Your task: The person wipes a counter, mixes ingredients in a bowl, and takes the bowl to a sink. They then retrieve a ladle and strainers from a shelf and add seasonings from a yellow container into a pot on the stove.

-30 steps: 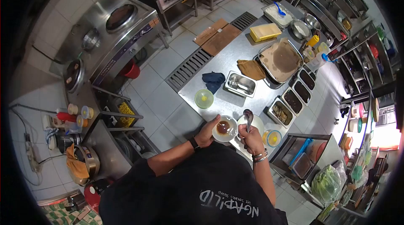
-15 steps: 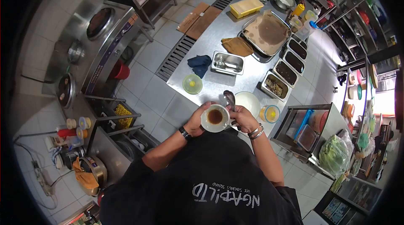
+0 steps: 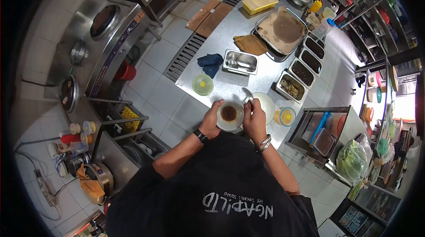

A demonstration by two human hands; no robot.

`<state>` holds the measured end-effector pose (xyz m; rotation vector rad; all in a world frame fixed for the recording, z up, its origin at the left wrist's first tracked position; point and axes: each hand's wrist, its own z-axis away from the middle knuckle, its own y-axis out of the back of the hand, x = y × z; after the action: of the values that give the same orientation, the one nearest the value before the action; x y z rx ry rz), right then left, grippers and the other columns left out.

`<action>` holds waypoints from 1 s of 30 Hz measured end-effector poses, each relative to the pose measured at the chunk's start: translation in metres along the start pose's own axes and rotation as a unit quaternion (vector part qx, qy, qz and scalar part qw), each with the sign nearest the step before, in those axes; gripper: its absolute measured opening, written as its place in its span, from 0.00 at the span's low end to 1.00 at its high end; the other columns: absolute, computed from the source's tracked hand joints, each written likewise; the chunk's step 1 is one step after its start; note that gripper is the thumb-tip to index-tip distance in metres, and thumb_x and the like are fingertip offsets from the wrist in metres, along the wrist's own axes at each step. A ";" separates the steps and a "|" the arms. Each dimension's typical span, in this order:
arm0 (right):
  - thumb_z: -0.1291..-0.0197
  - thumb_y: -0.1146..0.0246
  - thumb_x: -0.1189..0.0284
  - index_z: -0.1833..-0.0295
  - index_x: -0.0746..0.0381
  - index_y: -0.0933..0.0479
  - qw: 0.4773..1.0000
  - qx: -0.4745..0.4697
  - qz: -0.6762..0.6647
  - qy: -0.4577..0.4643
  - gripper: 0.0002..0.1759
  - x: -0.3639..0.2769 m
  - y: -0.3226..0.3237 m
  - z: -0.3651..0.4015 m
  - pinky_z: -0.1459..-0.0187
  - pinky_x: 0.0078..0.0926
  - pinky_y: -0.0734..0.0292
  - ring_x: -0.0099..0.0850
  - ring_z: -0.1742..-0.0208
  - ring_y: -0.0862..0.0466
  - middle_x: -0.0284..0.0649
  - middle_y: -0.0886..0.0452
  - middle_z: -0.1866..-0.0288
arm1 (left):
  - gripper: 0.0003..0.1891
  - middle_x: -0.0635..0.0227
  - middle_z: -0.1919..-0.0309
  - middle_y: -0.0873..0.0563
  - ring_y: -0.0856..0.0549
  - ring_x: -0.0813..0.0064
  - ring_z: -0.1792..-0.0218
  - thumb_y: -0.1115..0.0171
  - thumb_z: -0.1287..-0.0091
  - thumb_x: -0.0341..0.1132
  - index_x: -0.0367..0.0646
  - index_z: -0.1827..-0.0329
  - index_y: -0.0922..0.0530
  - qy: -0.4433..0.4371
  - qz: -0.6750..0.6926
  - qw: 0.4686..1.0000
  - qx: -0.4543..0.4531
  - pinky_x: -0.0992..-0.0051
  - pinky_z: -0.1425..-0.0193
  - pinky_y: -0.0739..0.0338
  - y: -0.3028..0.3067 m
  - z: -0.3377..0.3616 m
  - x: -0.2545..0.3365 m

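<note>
My left hand (image 3: 211, 121) is closed around the side of a small pale bowl (image 3: 225, 124) with brown liquid (image 3: 228, 113) in its bottom. Just right of it, my right hand (image 3: 255, 122) grips a metal spoon (image 3: 247, 93) whose head points up and away from me. Behind the right hand stands a larger white bowl (image 3: 267, 104), partly hidden by the fingers. A clear tub with yellow contents (image 3: 285, 116) sits right of that, at the table's edge. The small bowl is held close to my body, by the table's near edge.
On the steel table (image 3: 186, 77) are a green-lidded tub (image 3: 202, 85), a dark blue cloth (image 3: 210, 64), a metal pan with utensils (image 3: 240, 62), a brown cloth (image 3: 249, 45) and a paper-lined tray (image 3: 281, 26). Several food pans (image 3: 292, 87) line its right side.
The right hand and spoon have drawn slightly back from the bowl's rim, and the spoon's head now shows more. The small bowl has shifted a little up and right.
</note>
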<state>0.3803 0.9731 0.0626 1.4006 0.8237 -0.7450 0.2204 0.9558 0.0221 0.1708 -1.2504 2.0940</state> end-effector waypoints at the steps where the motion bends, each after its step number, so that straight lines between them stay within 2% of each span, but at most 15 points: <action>1: 0.33 0.43 0.75 0.58 0.65 0.30 1.000 -0.001 0.000 -0.001 0.05 0.002 -0.002 0.001 0.70 0.34 0.28 0.40 0.74 0.22 0.47 0.24 0.73 | 0.19 0.66 0.53 0.16 0.16 0.71 0.51 0.45 0.28 0.47 0.41 0.47 0.24 -0.016 -0.001 1.000 0.026 0.70 0.44 0.21 -0.001 0.000 -0.002; 3: 0.37 0.42 0.77 0.57 0.66 0.30 0.986 0.050 0.107 0.119 0.06 0.009 -0.007 0.004 0.70 0.40 0.25 0.49 0.72 0.20 0.50 0.21 0.71 | 0.18 0.66 0.54 0.17 0.16 0.72 0.52 0.44 0.29 0.47 0.42 0.48 0.24 0.006 0.005 0.999 0.034 0.70 0.45 0.20 -0.008 0.003 0.001; 5: 0.44 0.40 0.79 0.59 0.64 0.28 0.983 0.051 0.133 0.116 0.08 0.010 -0.005 0.008 0.69 0.42 0.24 0.48 0.71 0.19 0.47 0.21 0.71 | 0.17 0.67 0.54 0.17 0.16 0.72 0.53 0.43 0.29 0.47 0.43 0.48 0.24 0.028 0.011 0.999 0.041 0.70 0.46 0.20 -0.011 0.001 0.001; 7: 0.50 0.39 0.77 0.57 0.61 0.27 0.960 0.046 0.183 0.207 0.13 0.013 -0.002 0.012 0.71 0.44 0.25 0.45 0.70 0.20 0.42 0.24 0.72 | 0.18 0.67 0.56 0.16 0.15 0.72 0.55 0.44 0.29 0.49 0.43 0.49 0.24 0.007 -0.005 1.000 0.026 0.69 0.48 0.19 -0.005 0.000 -0.005; 11: 0.50 0.37 0.75 0.58 0.59 0.28 0.932 -0.085 0.103 0.338 0.12 0.003 0.002 0.018 0.71 0.39 0.24 0.41 0.70 0.20 0.40 0.24 0.73 | 0.19 0.67 0.58 0.16 0.15 0.73 0.58 0.45 0.29 0.50 0.43 0.50 0.23 -0.039 -0.057 0.998 0.013 0.70 0.50 0.19 -0.006 0.001 -0.014; 12: 0.48 0.37 0.74 0.57 0.58 0.28 0.920 -0.123 0.107 0.356 0.12 -0.005 0.000 0.017 0.69 0.38 0.23 0.41 0.69 0.19 0.41 0.22 0.71 | 0.20 0.67 0.59 0.16 0.15 0.74 0.58 0.46 0.29 0.51 0.43 0.50 0.23 -0.048 -0.183 0.981 0.038 0.71 0.50 0.19 0.000 -0.005 -0.017; 13: 0.48 0.37 0.74 0.57 0.58 0.28 0.918 -0.126 0.101 0.363 0.12 -0.005 -0.004 0.017 0.69 0.38 0.23 0.41 0.69 0.19 0.41 0.22 0.71 | 0.21 0.67 0.60 0.16 0.15 0.74 0.59 0.47 0.29 0.52 0.42 0.50 0.23 -0.055 -0.307 0.948 0.065 0.71 0.51 0.19 0.009 -0.013 -0.022; 14: 0.47 0.37 0.73 0.55 0.58 0.28 0.919 -0.166 0.091 0.346 0.13 -0.004 -0.009 0.017 0.68 0.39 0.23 0.43 0.68 0.18 0.42 0.21 0.70 | 0.23 0.67 0.62 0.16 0.15 0.74 0.61 0.49 0.28 0.54 0.42 0.48 0.23 -0.032 -0.149 0.988 -0.032 0.73 0.52 0.19 0.028 -0.030 -0.034; 15: 0.46 0.36 0.72 0.54 0.58 0.27 0.918 -0.206 0.082 0.329 0.14 -0.003 -0.011 0.018 0.67 0.40 0.23 0.44 0.68 0.18 0.43 0.21 0.70 | 0.23 0.67 0.62 0.16 0.15 0.74 0.61 0.49 0.28 0.54 0.42 0.48 0.23 -0.038 -0.150 0.988 -0.028 0.73 0.52 0.19 0.023 -0.031 -0.032; 17: 0.46 0.35 0.71 0.54 0.59 0.26 0.922 -0.243 0.085 0.289 0.14 -0.009 -0.009 0.019 0.63 0.42 0.22 0.45 0.66 0.17 0.45 0.19 0.68 | 0.25 0.65 0.61 0.16 0.15 0.72 0.61 0.51 0.28 0.57 0.43 0.45 0.24 0.063 0.055 0.996 -0.023 0.73 0.53 0.18 0.000 -0.024 -0.019; 21: 0.45 0.34 0.72 0.57 0.63 0.23 0.906 -0.321 -0.035 0.273 0.11 -0.021 -0.002 0.014 0.57 0.42 0.22 0.46 0.62 0.16 0.46 0.17 0.64 | 0.29 0.62 0.56 0.16 0.14 0.67 0.61 0.53 0.28 0.61 0.43 0.44 0.24 0.063 0.034 0.997 -0.025 0.66 0.57 0.15 -0.013 -0.014 -0.007; 25: 0.43 0.33 0.72 0.53 0.62 0.19 0.904 -0.356 -0.082 0.223 0.11 -0.013 0.010 0.021 0.53 0.39 0.21 0.45 0.57 0.16 0.45 0.17 0.59 | 0.27 0.60 0.60 0.14 0.13 0.64 0.66 0.52 0.28 0.57 0.43 0.43 0.25 0.097 0.059 0.993 -0.036 0.65 0.59 0.15 -0.020 -0.005 0.002; 27: 0.43 0.33 0.73 0.53 0.61 0.18 0.905 -0.336 -0.096 0.243 0.12 -0.016 0.016 0.021 0.54 0.38 0.21 0.44 0.56 0.17 0.45 0.18 0.58 | 0.27 0.60 0.63 0.15 0.15 0.66 0.70 0.50 0.31 0.58 0.41 0.47 0.23 0.085 0.056 0.995 -0.007 0.68 0.67 0.19 -0.019 -0.008 0.002; 29: 0.42 0.32 0.73 0.52 0.61 0.18 0.903 -0.318 -0.111 0.265 0.12 -0.024 0.026 0.022 0.54 0.37 0.21 0.43 0.55 0.17 0.44 0.19 0.56 | 0.25 0.60 0.61 0.14 0.13 0.66 0.69 0.50 0.31 0.55 0.41 0.45 0.24 0.111 0.064 0.983 -0.132 0.68 0.66 0.16 0.007 -0.017 0.003; 30: 0.42 0.33 0.74 0.53 0.62 0.18 0.922 -0.279 -0.144 0.228 0.11 -0.026 0.035 0.025 0.55 0.36 0.21 0.42 0.55 0.18 0.44 0.20 0.56 | 0.22 0.63 0.65 0.15 0.17 0.73 0.78 0.48 0.32 0.52 0.42 0.49 0.24 0.096 0.049 0.994 -0.008 0.78 0.80 0.24 -0.035 -0.001 0.010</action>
<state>0.3968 0.9486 0.1032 0.9446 1.5010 -0.3466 0.2342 0.9720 0.0519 -0.0994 -1.1801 2.1268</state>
